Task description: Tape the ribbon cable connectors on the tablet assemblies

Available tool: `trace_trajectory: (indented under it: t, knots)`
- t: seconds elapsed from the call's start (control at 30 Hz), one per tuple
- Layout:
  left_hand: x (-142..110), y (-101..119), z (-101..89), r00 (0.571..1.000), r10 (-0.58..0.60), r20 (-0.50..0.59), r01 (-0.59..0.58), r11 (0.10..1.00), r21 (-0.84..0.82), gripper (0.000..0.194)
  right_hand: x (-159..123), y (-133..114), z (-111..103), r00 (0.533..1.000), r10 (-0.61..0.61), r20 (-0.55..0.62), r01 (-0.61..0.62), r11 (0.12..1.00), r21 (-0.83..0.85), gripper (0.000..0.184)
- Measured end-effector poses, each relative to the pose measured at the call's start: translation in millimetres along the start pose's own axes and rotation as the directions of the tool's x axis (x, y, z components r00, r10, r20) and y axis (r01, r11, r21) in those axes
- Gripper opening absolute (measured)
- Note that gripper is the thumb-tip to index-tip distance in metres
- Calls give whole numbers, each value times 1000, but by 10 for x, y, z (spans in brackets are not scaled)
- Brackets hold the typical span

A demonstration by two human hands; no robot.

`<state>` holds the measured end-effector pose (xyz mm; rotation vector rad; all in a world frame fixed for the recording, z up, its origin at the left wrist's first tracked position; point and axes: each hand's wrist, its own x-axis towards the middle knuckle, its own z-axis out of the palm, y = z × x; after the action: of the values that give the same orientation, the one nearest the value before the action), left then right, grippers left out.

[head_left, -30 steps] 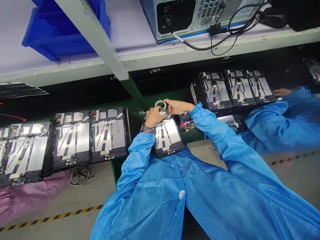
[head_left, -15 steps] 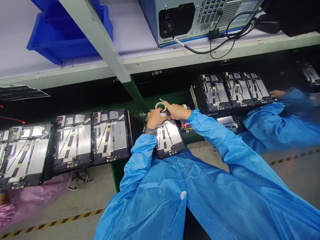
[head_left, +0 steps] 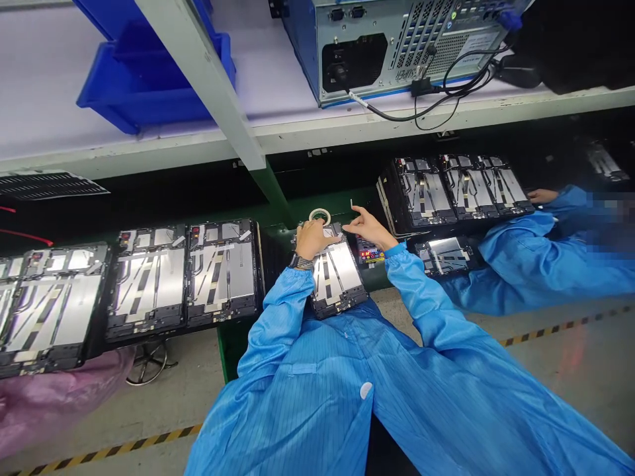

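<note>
- Overhead, a pale grey steel shelf (head_left: 149, 157) carries a blue plastic parts bin (head_left: 149, 99) and a grey metal computer chassis (head_left: 397, 53) with black cables.
- Below, rows of black-framed, silver-backed flat panels (head_left: 221, 271) lie on a green-edged workbench (head_left: 233, 350), left and right of the person.
- At right, a co-worker's blue-sleeved arm (head_left: 516, 264) rests near the far row.
- Centre: a single black-framed, silver-backed panel (head_left: 337, 277) lies directly before the person.
- The left hand (head_left: 312, 239) rests on the panel's far end, fingers together, not visibly gripping.
- The right hand (head_left: 370, 231) hovers beyond the panel, thumb and forefinger narrow, near a thin white tape strip (head_left: 351, 205); whether they hold it cannot be told.
- A white tape roll (head_left: 320, 215) sits just beyond the left fingers.
- Risk: a loose strip could fold or stick to a fingertip if the pinch slackens.
- Change: the right hand has moved off the roll, now held by neither hand.
</note>
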<state>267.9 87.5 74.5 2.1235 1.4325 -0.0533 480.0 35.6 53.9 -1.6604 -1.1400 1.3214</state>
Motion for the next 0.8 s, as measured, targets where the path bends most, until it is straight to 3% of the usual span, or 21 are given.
trace_trajectory:
  t: [0.13,0.23,0.3,0.37,0.43,0.57,0.67,0.8]
  knots:
    - [-11,24,-19,1000,10,-10,-10,999,33,75,-68,124,174,989,-122,-87,114,989,-90,101]
    - [-156,-82,-128,986,15,-164,-28,996,-79,65,-118,156,264,978,-202,-50,188,960,-206,104]
    - [-335,-208,-195,931,-32,-363,-52,974,-221,49,-178,109,344,953,-293,-72,260,918,-298,99]
    - [-548,-342,-194,838,-124,-532,-96,925,-367,38,-244,10,460,909,-410,-72,360,860,-362,89]
    - [-748,-453,-92,770,-205,-604,-152,860,-486,35,-292,-106,607,866,-499,29,473,798,-374,84]
    - [-969,-588,338,758,-365,-541,-160,700,-696,35,-279,-243,895,802,-525,284,597,722,-350,78]
    - [-972,-653,623,773,-453,-444,-130,572,-810,35,-191,-257,1020,798,-503,332,598,731,-329,69]
    - [-892,-707,770,794,-489,-362,-141,430,-892,34,-63,-295,1094,800,-502,329,593,748,-300,63]
